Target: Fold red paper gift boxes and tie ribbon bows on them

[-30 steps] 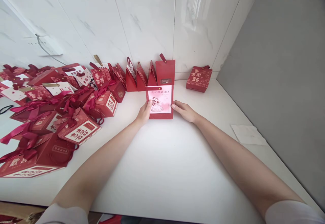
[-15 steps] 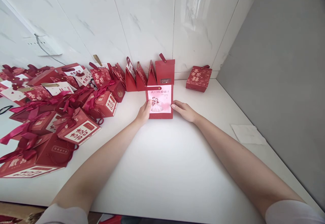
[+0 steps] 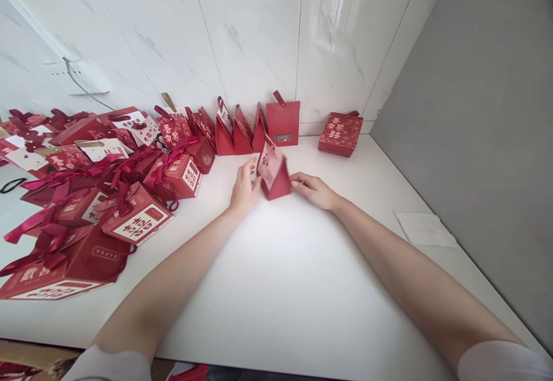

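A small red gift box (image 3: 276,173) with a tent-shaped top stands on the white table between my hands. Its pink printed card face slants to the left and a plain red end faces me; it is slightly blurred. At its left side is my left hand (image 3: 245,188), fingers apart and thumb close against the lower edge. My right hand (image 3: 317,191) has curled fingers, with the tips at the box's right corner. Just behind stands a red box with a small window (image 3: 283,121), its strap upright, beside a row of red tent-shaped boxes (image 3: 242,130).
Many red boxes with ribbons (image 3: 138,214) crowd the table's left side. A flat-topped red box (image 3: 341,133) sits near the tiled wall at right. A white paper tissue (image 3: 425,229) lies by the grey panel (image 3: 475,139). A cable runs from the wall socket (image 3: 78,78).
The gift box has turned from its card face toward me to an end-on angle. My left hand's fingers have loosened from its side and spread; the right hand has hardly moved.
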Motion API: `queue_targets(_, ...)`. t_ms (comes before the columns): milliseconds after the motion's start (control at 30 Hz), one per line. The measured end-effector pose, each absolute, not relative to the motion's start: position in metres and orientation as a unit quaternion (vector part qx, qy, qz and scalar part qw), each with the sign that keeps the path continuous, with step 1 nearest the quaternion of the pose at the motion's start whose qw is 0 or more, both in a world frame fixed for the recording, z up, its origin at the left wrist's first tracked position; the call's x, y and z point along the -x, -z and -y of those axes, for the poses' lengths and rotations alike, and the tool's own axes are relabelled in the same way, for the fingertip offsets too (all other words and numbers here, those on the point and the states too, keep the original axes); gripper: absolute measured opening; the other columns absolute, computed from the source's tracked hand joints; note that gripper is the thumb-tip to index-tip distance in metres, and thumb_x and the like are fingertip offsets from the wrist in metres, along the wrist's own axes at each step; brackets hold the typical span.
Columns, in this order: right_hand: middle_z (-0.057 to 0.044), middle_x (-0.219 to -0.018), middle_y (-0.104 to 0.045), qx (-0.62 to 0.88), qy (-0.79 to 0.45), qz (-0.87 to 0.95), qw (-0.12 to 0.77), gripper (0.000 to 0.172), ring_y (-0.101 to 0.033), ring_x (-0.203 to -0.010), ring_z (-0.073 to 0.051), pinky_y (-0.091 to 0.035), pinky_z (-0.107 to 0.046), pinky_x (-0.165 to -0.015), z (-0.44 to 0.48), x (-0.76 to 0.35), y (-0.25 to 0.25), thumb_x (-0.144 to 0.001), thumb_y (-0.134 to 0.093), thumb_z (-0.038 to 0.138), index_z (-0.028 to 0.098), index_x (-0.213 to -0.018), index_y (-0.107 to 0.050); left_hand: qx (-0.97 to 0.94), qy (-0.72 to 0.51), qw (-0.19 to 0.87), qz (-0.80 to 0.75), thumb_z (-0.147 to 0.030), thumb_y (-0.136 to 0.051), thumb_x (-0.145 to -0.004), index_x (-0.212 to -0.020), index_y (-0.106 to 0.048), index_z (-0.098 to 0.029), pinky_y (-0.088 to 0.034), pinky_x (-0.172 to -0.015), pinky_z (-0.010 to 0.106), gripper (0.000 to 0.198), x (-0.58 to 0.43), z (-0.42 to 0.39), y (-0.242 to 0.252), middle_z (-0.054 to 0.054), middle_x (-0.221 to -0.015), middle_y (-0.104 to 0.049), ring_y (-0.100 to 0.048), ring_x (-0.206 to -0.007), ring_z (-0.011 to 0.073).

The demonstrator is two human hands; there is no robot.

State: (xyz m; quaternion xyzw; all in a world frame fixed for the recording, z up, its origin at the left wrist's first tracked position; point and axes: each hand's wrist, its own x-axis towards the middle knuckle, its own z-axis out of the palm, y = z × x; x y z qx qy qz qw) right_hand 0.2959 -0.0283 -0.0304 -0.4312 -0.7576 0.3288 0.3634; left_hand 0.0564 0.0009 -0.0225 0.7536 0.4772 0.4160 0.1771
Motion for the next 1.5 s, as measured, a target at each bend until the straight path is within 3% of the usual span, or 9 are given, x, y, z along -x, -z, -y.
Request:
queue_targets(100,-0.008,-0.093,-0.064,0.412,-0.22,0.814,0.345,0.037,-0.059,-0.09,-0.022,-0.045,-0.037,-0.088,0.028,-0.292,0.031,-0.099,-0.035,0.043,0.02,-0.089,-0.063,-0.838,-0.319,0.137,-0.421,-0.039,-0.038,-0.096,-0.142,-0.039,-0.021,-0.038,-0.108,0.042,0.049,-0.057,0.004,0.02,0.013,-0.136,-0.05,-0.047,-0.128,0.0248)
queue_targets(267,-0.008,-0.097,-0.059,0.419,-0.145,0.828,0.343,0.032,-0.057,-0.089,-0.021,-0.045,-0.034,-0.082,0.035,-0.291,0.026,-0.098,-0.041,0.046,0.02,-0.088,-0.058,-0.875,-0.264,0.167,-0.369,-0.049,-0.047,-0.092,-0.145,-0.033,-0.018,-0.035,-0.111,0.041,0.063,-0.06,0.009,0.018,0.013,-0.141,-0.047,-0.043,-0.132,0.0257)
queue_targets(400,-0.008,-0.091,-0.059,0.453,-0.045,0.846,0.279,0.036,-0.055,-0.08,-0.021,-0.042,-0.033,-0.073,0.041,-0.286,0.022,-0.094,-0.047,0.052,0.02,-0.079,-0.056,-0.86,-0.295,0.151,-0.388,-0.041,-0.038,-0.097,-0.126,-0.053,-0.02,-0.043,-0.103,0.037,0.039,-0.06,0.011,0.013,0.01,-0.124,-0.059,-0.055,-0.118,0.0215)
queue_targets(600,-0.007,-0.08,-0.06,0.433,0.047,0.864,0.251,0.026,-0.052,-0.068,-0.018,-0.036,-0.032,-0.066,0.048,-0.272,0.018,-0.096,-0.037,0.025,0.017,-0.083,-0.058,-0.851,-0.359,0.077,-0.376,-0.044,-0.051,-0.09,-0.082,-0.06,-0.019,-0.036,-0.112,0.041,0.028,-0.064,0.019,0.007,0.011,-0.141,-0.047,-0.043,-0.132,0.0259)
queue_targets(867,-0.001,-0.069,-0.052,0.377,-0.048,0.866,0.325,0.027,-0.046,-0.061,-0.014,-0.035,-0.027,-0.06,0.056,-0.263,0.018,-0.091,-0.044,0.021,0.021,-0.065,-0.045,-0.787,-0.417,0.281,-0.357,-0.058,-0.041,-0.09,-0.088,-0.063,-0.019,-0.048,-0.096,0.038,0.045,-0.061,0.011,0.011,0.011,-0.116,-0.062,-0.059,-0.111,0.024)
queue_targets(1100,-0.001,-0.07,-0.051,0.337,-0.069,0.886,0.311,0.024,-0.047,-0.063,-0.015,-0.036,-0.027,-0.062,0.057,-0.262,0.017,-0.09,-0.042,0.016,0.021,-0.066,-0.045,-0.807,-0.46,0.149,-0.337,-0.064,-0.047,-0.084,-0.096,-0.053,-0.021,-0.042,-0.105,0.041,0.045,-0.062,0.019,0.008,0.013,-0.137,-0.05,-0.046,-0.13,0.0288)
queue_targets(1233,-0.002,-0.072,-0.052,0.341,-0.079,0.887,0.302,0.024,-0.047,-0.064,-0.015,-0.037,-0.027,-0.063,0.057,-0.259,0.015,-0.09,-0.041,0.015,0.021,-0.068,-0.046,-0.792,-0.443,0.089,-0.41,-0.046,-0.049,-0.088,-0.109,-0.053,-0.021,-0.043,-0.102,0.04,0.033,-0.065,0.022,0.008,0.009,-0.121,-0.062,-0.055,-0.12,0.0255)
queue_targets(1400,-0.001,-0.073,-0.053,0.363,-0.061,0.883,0.293,0.022,-0.048,-0.065,-0.015,-0.037,-0.027,-0.063,0.055,-0.258,0.015,-0.091,-0.042,0.016,0.021,-0.069,-0.047,-0.782,-0.453,-0.024,-0.428,-0.035,-0.05,-0.088,-0.088,-0.057,-0.022,-0.041,-0.101,0.041,0.015,-0.068,0.026,0.006,0.01,-0.127,-0.06,-0.054,-0.121,0.0264)
queue_targets(1500,-0.002,-0.075,-0.054,0.361,-0.05,0.886,0.286,0.021,-0.049,-0.067,-0.015,-0.037,-0.027,-0.063,0.054,-0.259,0.015,-0.092,-0.041,0.016,0.02,-0.072,-0.05,-0.773,-0.479,-0.041,-0.414,-0.034,-0.051,-0.086,-0.119,-0.051,-0.019,-0.04,-0.103,0.043,0.035,-0.069,0.028,0.004,0.015,-0.144,-0.046,-0.047,-0.13,0.0268)
